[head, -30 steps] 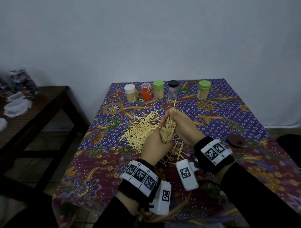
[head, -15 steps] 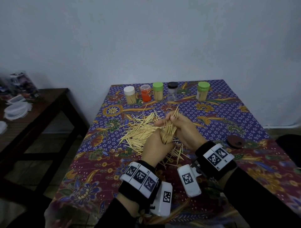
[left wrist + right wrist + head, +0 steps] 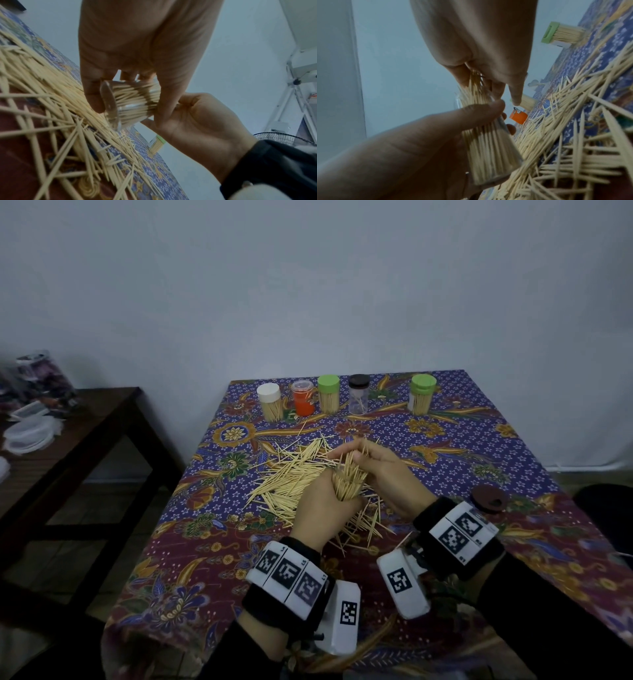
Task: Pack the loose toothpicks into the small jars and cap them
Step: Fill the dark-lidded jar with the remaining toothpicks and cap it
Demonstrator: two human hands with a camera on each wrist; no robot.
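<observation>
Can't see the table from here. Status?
Left hand grips clear toothpick-filled jar. Right hand pinches the sticks' tops. Jar uncapped. Loose toothpick pile remains underneath.

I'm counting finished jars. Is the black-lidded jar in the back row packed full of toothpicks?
No, the black-lidded jar is nearly empty, holding only a few toothpicks, unlike the packed green-lidded jar beside it.

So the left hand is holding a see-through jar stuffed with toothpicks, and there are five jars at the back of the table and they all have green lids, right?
Not quite. The left hand does hold the clear jar of toothpicks, and five jars stand at the back, but the head view shows only two green lids. The others are white, clear over orange and dark.
</observation>
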